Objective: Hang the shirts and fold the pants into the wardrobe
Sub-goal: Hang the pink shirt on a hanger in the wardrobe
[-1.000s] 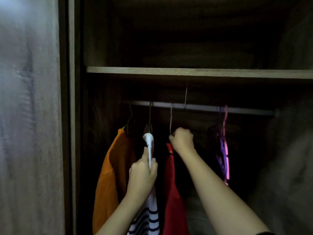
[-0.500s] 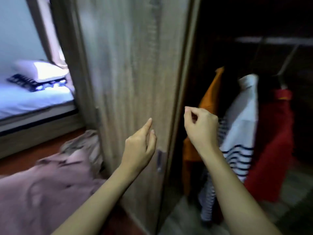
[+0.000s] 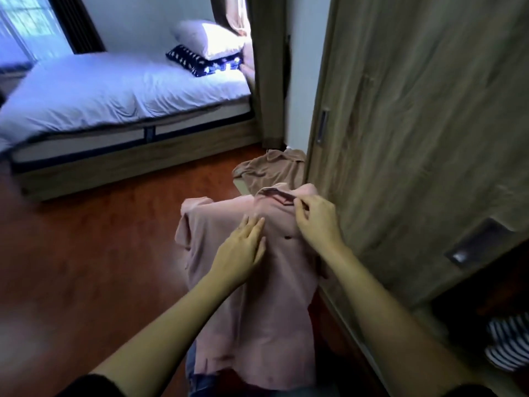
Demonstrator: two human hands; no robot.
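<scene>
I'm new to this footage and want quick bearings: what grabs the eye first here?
The pink polo shirt, spread on the red-brown floor at centre, stands out first. The right hand pinches its collar and the left hand lies straight-fingered at its chest. Next come the white-covered bed at upper left and the tall wooden wardrobe door filling the right side.

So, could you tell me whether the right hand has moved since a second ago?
Yes. The right hand left the hanging rail, came down and out to the left of the door, and now pinches the shirt's collar.
</scene>
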